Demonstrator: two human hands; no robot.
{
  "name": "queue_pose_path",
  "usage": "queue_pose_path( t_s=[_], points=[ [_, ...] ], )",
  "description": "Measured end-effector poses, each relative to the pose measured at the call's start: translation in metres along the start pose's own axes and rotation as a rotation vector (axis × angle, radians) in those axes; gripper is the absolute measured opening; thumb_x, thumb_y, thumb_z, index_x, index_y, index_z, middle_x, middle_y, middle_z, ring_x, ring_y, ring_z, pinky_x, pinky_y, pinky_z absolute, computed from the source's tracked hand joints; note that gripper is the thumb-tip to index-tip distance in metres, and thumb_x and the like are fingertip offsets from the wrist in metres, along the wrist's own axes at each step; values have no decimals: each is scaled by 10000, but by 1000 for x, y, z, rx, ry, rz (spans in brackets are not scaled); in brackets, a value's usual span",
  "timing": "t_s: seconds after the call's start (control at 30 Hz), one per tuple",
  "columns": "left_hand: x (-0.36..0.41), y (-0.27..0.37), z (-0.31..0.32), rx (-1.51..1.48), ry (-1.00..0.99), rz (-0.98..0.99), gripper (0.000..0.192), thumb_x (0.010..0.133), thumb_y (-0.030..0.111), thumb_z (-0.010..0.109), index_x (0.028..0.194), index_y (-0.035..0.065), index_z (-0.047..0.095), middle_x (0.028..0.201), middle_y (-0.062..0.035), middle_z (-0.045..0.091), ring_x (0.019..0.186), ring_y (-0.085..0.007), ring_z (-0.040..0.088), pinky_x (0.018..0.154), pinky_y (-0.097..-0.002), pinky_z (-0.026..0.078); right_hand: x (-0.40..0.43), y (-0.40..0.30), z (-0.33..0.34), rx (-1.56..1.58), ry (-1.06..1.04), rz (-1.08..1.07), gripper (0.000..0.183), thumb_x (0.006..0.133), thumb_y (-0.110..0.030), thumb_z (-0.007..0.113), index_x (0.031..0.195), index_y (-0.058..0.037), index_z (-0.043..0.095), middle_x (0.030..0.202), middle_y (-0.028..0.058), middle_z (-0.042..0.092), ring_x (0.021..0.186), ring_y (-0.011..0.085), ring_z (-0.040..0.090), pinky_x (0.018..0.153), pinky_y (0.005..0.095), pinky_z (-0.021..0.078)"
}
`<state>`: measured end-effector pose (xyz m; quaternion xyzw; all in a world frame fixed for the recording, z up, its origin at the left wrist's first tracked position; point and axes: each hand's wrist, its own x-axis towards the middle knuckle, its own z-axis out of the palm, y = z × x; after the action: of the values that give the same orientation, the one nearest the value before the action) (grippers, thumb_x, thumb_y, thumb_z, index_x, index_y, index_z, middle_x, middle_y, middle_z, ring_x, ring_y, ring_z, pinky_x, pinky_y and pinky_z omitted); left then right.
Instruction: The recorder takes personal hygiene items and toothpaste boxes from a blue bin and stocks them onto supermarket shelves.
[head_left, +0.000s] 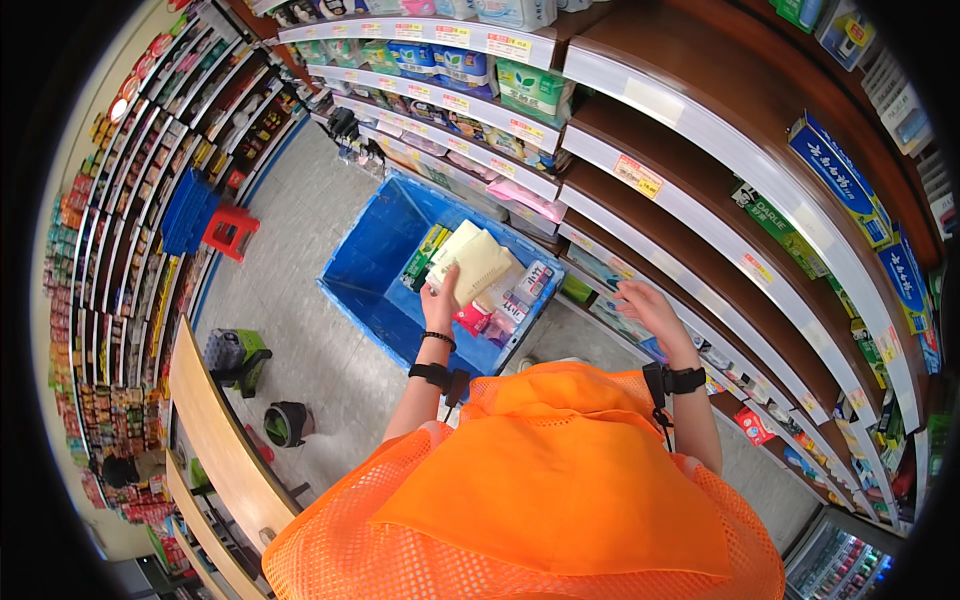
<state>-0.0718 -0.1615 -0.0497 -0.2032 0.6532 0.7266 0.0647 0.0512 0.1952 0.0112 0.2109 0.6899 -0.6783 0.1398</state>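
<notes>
My left hand reaches into a blue plastic crate on the floor, its thumb lying over a stack of cream-coloured soft packs. Beside the stack in the crate are green and yellow Darlie boxes. White boxes with dark writing and a pinkish-red pack lie toward the crate's near right side. My right hand hangs in front of the lower shelves, its fingers loosely spread, with nothing in it. Part of the crate's contents is hidden under the cream packs.
Brown shelving with white price rails curves along the right, holding blue toothpaste boxes and packaged pads. To the left stand a red stool by another blue crate, a dark bin and a wooden board edge.
</notes>
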Motion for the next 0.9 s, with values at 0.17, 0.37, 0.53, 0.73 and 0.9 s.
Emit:
queue_pose_path(
  t_s=[0.17,0.37,0.53,0.73,0.9],
  points=[
    [-8,12,-13,-220,-156,-166,726,870,593,530,1351,58,437,1252,-91,581,1128,-199,569,962,-336,424,17,-20,28,-42,-113,-84,425,958,-365,518,1199,-16,551,1114,89,623,953,166,611,831,277,465],
    [-16,17,-14,-245,-226,-169,728,877,619,493,1389,108,406,1288,-68,565,1145,-194,560,964,-348,419,20,-26,39,-81,-129,-87,420,958,-346,527,1217,-17,543,1110,93,626,950,166,608,830,280,467],
    [-12,3,-18,-175,-184,-280,753,837,656,533,1336,97,464,1234,-69,589,1030,-185,588,871,-333,435,17,-9,28,-89,-86,-44,423,955,-350,531,1216,-18,544,1101,90,627,945,158,604,826,277,464],
    [30,-60,-19,-147,87,-368,738,738,515,759,1244,32,522,1115,-75,610,947,-205,609,787,-331,464,9,10,18,-96,-17,-38,439,941,-370,548,1196,-12,556,1093,91,629,923,153,609,810,272,467],
    [50,-90,-13,-92,-18,-140,797,695,345,847,1276,-23,444,1153,-124,597,1008,-218,605,854,-334,496,10,31,6,-122,68,-83,450,927,-390,567,1154,-1,576,1057,117,641,879,170,638,762,280,487]
  ],
)
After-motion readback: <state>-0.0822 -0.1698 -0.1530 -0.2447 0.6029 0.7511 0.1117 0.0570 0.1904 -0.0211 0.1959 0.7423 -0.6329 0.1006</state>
